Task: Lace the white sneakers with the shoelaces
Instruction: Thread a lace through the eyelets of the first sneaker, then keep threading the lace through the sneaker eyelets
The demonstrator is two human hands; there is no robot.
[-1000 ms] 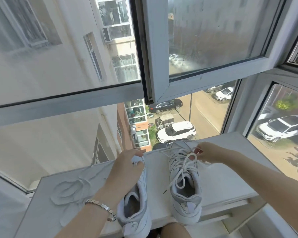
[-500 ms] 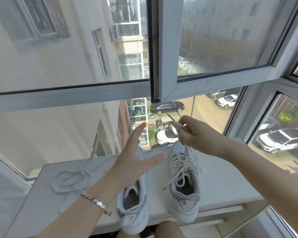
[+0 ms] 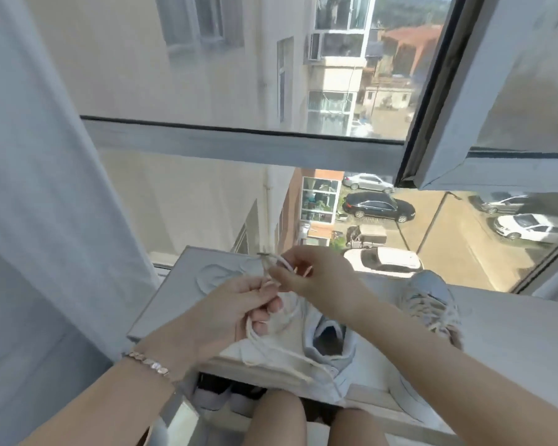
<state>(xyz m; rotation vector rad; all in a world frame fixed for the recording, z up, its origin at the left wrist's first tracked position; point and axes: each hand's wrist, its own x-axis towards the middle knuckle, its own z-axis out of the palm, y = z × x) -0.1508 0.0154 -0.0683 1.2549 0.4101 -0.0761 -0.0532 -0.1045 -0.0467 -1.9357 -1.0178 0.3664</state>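
Observation:
Two white sneakers stand on a white window ledge. The unlaced sneaker is in the middle, partly hidden by my arms. The laced sneaker stands to its right. My left hand holds a loose white shoelace that hangs in loops over the unlaced sneaker. My right hand pinches the lace's tip just above the left hand.
A grey-white curtain hangs at the left. An open window sash juts in at the upper right. Glass panes behind the ledge look down on parked cars. My knees and shoes on a lower shelf are below the ledge.
The view swung left. My left hand picked the loose shoelace up off the ledge. My right hand let go of the laced sneaker's lace and came over to grip the loose lace's end.

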